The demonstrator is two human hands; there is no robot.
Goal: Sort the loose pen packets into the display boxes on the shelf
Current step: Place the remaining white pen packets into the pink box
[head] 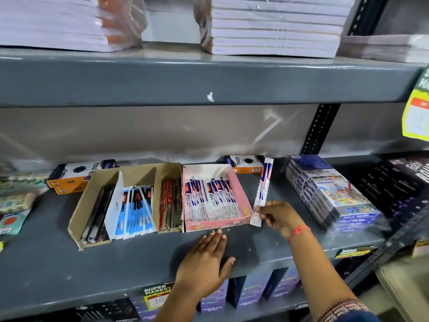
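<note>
My right hand (pixel 279 217) pinches the lower end of a white, blue and red pen packet (pixel 263 182), held upright just right of the pink display box (pixel 245 201). That box holds several matching packets. To its left stands a brown cardboard box (pixel 80 205) with compartments of black, blue-white and red pens. My left hand (pixel 205 263) lies flat and open on the grey shelf (pixel 116 263), its fingertips touching the pink box's front edge.
Stacked wrapped colour-pencil boxes (pixel 329 191) stand to the right, dark boxes (pixel 399 182) beyond them. Orange and black boxes (pixel 76 175) lie behind the brown box, another (pixel 246 162) behind the pink one. Notebook stacks (pixel 274 26) fill the upper shelf. Price tags hang on the shelf edge.
</note>
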